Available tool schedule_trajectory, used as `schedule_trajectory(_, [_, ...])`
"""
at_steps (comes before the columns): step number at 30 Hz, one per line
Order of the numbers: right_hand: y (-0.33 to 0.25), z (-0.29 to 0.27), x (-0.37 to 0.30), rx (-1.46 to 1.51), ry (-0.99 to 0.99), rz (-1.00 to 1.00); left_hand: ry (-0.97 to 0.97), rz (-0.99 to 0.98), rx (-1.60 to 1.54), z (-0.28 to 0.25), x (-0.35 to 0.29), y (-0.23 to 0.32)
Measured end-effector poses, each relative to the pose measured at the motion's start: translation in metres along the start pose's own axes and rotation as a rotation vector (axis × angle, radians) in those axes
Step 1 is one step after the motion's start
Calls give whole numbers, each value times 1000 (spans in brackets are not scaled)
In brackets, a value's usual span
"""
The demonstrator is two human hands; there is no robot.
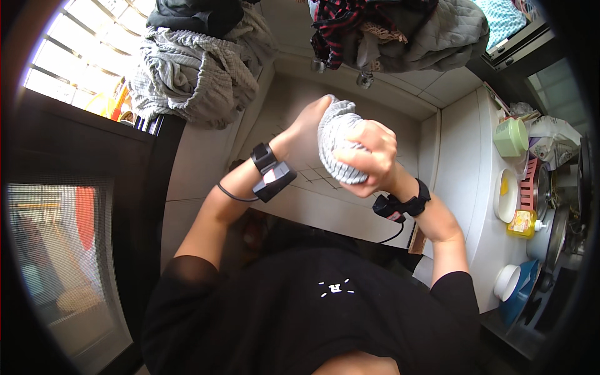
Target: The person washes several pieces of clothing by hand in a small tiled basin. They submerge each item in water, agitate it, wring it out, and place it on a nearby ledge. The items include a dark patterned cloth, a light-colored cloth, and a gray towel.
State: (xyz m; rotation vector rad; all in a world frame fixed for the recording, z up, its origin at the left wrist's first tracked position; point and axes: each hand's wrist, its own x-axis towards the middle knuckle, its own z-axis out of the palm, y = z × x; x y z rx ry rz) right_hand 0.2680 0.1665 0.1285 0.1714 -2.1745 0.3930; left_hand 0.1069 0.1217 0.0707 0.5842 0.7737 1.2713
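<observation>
Over the basin, a bunched light grey, ribbed cloth point(340, 139) is squeezed into a thick bundle between my two hands. My left hand point(308, 128) grips its far left side; motion smears it slightly, and most of its fingers are behind the cloth. Wrapped round the near right part is my right hand point(370, 157), its curled fingers pressed into the folds. Below the cloth lies the pale sink basin point(275, 115), with crossed grooves in its floor.
Grey crinkled fabric point(194, 75) is heaped on the left ledge. More clothes point(406, 37) lie beyond the basin, above a metal tap point(365, 79). Along the right counter stand a green tub point(511, 137), a white dish point(505, 195), a yellow pump bottle point(522, 224) and a white bowl point(507, 282).
</observation>
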Motion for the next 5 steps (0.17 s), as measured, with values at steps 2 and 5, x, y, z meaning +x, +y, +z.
schedule_trajectory(2, [-5, -3, 5, 14, -74, -90, -8, 51, 279, 8, 6, 16])
schedule_trajectory(5, [-15, -8, 3, -2, -181, -144, -110, 143, 442, 18, 15, 19])
